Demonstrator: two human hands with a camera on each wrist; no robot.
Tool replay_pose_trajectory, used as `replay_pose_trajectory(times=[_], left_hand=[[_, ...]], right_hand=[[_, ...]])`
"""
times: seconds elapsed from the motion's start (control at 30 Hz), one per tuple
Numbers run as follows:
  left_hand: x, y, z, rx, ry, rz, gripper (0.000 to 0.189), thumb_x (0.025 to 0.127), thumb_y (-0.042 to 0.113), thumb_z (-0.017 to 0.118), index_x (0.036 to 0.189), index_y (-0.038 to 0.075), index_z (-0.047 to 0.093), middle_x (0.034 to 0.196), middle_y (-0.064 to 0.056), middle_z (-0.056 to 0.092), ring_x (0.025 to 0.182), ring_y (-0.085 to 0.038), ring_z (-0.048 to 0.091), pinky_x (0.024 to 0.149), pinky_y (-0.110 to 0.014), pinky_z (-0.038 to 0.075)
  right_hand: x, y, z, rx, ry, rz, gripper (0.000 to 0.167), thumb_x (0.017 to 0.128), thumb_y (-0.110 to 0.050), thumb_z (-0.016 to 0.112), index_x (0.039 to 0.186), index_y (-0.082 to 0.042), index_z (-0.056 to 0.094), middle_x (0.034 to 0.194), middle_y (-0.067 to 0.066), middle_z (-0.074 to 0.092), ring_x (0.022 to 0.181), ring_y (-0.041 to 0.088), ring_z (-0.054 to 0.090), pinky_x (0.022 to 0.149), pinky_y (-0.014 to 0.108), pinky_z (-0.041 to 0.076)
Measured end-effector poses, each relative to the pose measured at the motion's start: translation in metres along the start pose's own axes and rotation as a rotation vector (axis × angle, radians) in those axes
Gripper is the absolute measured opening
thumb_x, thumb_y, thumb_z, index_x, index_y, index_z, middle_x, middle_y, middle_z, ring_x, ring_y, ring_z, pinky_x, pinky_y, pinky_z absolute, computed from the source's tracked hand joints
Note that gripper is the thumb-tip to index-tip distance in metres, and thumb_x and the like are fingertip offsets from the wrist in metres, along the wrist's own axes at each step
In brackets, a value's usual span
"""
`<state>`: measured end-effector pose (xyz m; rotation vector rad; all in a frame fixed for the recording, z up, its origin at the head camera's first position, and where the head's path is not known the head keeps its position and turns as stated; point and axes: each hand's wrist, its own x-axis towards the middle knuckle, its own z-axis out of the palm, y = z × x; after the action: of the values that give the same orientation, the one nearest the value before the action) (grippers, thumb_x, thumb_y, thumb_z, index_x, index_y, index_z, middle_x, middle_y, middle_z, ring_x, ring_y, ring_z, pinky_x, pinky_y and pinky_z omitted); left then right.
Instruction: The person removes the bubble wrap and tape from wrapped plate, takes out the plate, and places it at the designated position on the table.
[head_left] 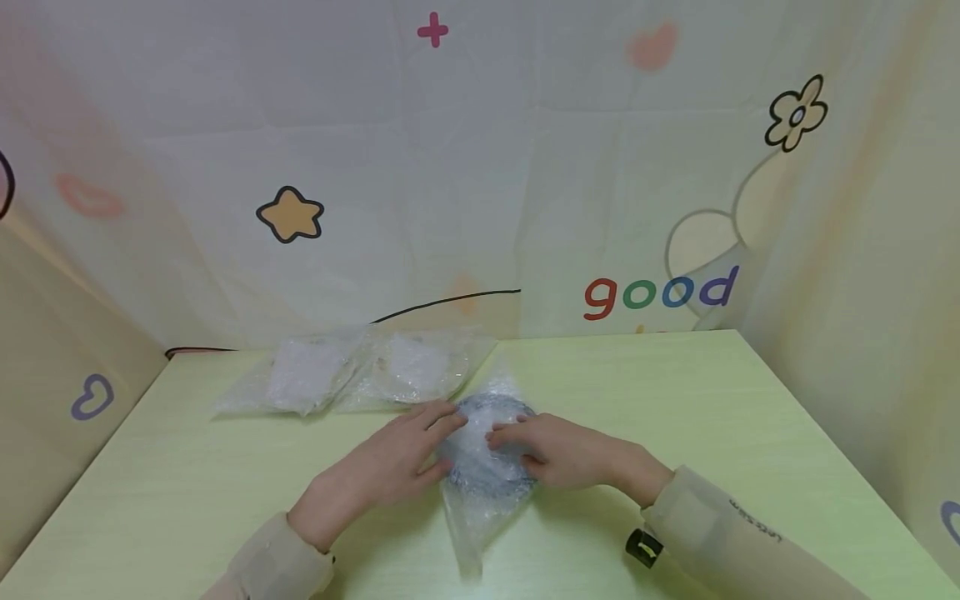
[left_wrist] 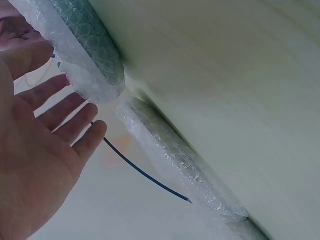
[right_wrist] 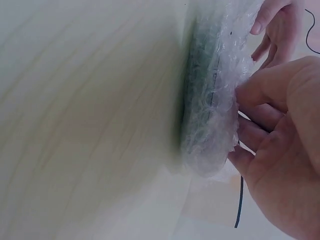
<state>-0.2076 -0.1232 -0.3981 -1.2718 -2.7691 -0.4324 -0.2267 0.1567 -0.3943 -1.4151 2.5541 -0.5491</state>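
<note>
A round, flat item in bubble wrap (head_left: 491, 442) lies on the table in front of me, with a bluish-grey rim showing through and loose wrap tapering at its near and far ends. My left hand (head_left: 408, 454) is at its left edge, fingers loosely extended over the wrap. From the right, my right hand (head_left: 573, 452) reaches over the opposite edge, its fingertips resting on the wrap. In the right wrist view the right fingers (right_wrist: 262, 95) touch the top of the package. The left wrist view shows the left palm (left_wrist: 40, 135) with relaxed fingers beside the package (left_wrist: 85, 55).
Two more bubble-wrapped packages lie side by side at the back left of the pale table (head_left: 675, 392): one on the left (head_left: 307, 375), one nearer the middle (head_left: 416, 367). A printed curtain (head_left: 465, 183) hangs behind the table and along its sides.
</note>
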Motion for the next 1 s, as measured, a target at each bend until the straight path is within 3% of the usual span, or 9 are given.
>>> replay_pose_trajectory(times=[0.27, 0.6, 1.0], left_hand=[[-0.001, 0.001, 0.001, -0.019, -0.048, 0.012, 0.046, 0.103, 0.016, 0.064, 0.144, -0.001, 0.054, 0.151, -0.02, 0.048, 0.141, -0.036, 0.044, 0.113, -0.05, 0.04], [-0.002, 0.002, 0.001, -0.008, -0.054, -0.002, 0.042, 0.103, 0.022, 0.064, 0.14, 0.002, 0.06, 0.143, -0.017, 0.054, 0.135, -0.033, 0.049, 0.108, -0.047, 0.044], [-0.005, 0.004, -0.002, -0.07, -0.083, -0.035, 0.039, 0.105, 0.022, 0.062, 0.137, 0.002, 0.06, 0.149, -0.019, 0.047, 0.138, -0.034, 0.045, 0.106, -0.046, 0.046]], right_hand=[[-0.002, -0.001, -0.001, -0.016, 0.055, -0.025, 0.043, 0.091, 0.01, 0.059, 0.132, -0.001, 0.063, 0.14, 0.017, 0.062, 0.13, 0.03, 0.057, 0.107, 0.044, 0.047], [-0.009, -0.001, -0.003, -0.026, 0.182, 0.036, 0.037, 0.09, 0.003, 0.071, 0.126, 0.001, 0.065, 0.139, 0.014, 0.058, 0.13, 0.034, 0.051, 0.109, 0.05, 0.043], [-0.016, 0.001, -0.002, -0.005, 0.208, 0.08, 0.032, 0.093, -0.002, 0.07, 0.124, -0.001, 0.066, 0.133, 0.01, 0.061, 0.126, 0.031, 0.055, 0.106, 0.047, 0.046]])
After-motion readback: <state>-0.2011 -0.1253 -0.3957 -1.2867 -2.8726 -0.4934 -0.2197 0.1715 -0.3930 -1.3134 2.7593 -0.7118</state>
